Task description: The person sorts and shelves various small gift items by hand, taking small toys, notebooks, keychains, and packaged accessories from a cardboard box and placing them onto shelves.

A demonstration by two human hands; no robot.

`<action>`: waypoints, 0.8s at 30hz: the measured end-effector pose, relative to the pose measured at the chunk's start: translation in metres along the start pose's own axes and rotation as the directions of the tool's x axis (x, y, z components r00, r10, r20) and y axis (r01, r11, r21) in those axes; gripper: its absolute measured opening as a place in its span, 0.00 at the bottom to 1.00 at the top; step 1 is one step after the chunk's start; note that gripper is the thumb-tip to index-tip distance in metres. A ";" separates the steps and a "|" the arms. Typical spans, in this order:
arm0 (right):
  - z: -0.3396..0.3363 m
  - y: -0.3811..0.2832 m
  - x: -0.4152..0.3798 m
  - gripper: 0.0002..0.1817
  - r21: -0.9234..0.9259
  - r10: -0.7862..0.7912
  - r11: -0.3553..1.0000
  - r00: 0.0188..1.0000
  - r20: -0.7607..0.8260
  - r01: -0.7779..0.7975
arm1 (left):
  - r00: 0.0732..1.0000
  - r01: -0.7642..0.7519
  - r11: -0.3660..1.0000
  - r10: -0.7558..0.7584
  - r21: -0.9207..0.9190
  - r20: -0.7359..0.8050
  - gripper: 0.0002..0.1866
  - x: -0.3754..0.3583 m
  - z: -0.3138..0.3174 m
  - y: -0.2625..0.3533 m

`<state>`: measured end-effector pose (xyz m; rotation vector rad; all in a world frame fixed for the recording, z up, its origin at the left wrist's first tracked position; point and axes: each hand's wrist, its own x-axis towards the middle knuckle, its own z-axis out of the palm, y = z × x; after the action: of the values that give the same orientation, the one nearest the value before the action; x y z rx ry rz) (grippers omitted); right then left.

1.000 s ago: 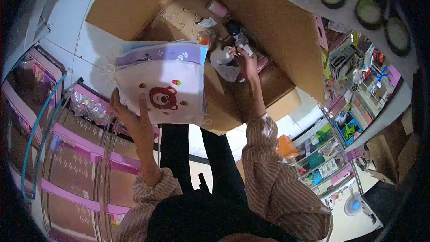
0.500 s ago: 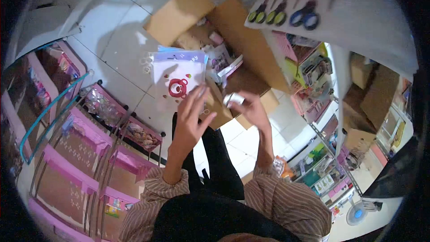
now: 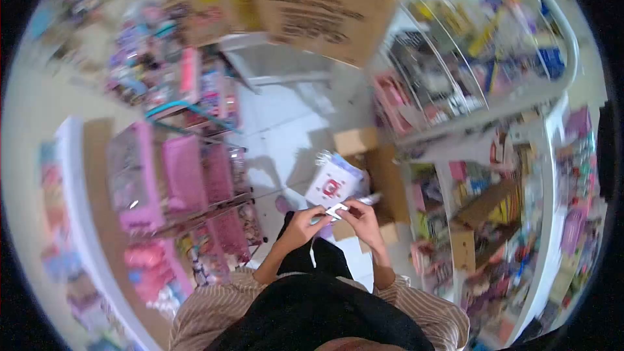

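A small white object [image 3: 336, 210] is pinched between the fingertips of both my hands; it looks like a roll or label, but blur hides its exact kind. My left hand [image 3: 301, 227] grips its left side, and my right hand [image 3: 361, 222] grips the right side. A narrow white strip [image 3: 312, 255] hangs below my left hand. Just beyond my fingers, a stack of flat white and lilac items with a red bear print [image 3: 333, 185] lies by an open cardboard box [image 3: 392, 185].
Pink rack bins [image 3: 179, 162] stand on the left. At the right are crowded white shelves [image 3: 543, 221] and a wire basket rack [image 3: 442, 58]. A large printed carton [image 3: 325, 10] sits at the far end, beyond the white tiled floor [image 3: 276, 114].
My head view has lifted and shows more of the aisle. My left hand, apart and open before, has joined my right hand at the white object.
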<state>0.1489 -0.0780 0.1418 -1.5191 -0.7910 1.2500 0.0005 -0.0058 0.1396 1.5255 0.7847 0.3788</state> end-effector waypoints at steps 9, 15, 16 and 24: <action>0.120 -0.140 0.058 0.05 0.041 -0.200 0.979 0.885 0.421 0.201 | 0.899 -0.126 0.954 -0.006 -0.273 -0.437 0.08 -0.048 -0.125 0.087; 0.219 -0.166 0.095 0.04 0.163 -0.306 0.951 0.878 0.368 0.263 | 0.837 -0.278 0.916 0.083 -0.290 -0.541 0.07 -0.066 -0.213 0.087; 0.230 -0.169 0.098 0.05 0.188 -0.331 0.940 0.888 0.318 0.284 | 0.826 -0.303 0.909 0.101 -0.286 -0.554 0.07 -0.068 -0.224 0.088; 0.308 -0.199 0.136 0.06 0.433 -0.370 0.872 0.888 0.273 0.230 | 0.539 -0.580 0.705 -0.043 -0.407 -0.842 0.10 -0.078 -0.258 0.090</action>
<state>-0.0933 0.1923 0.2877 -0.8203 -0.9048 1.3534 -0.2025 0.1371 0.2770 0.7073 0.9316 1.5542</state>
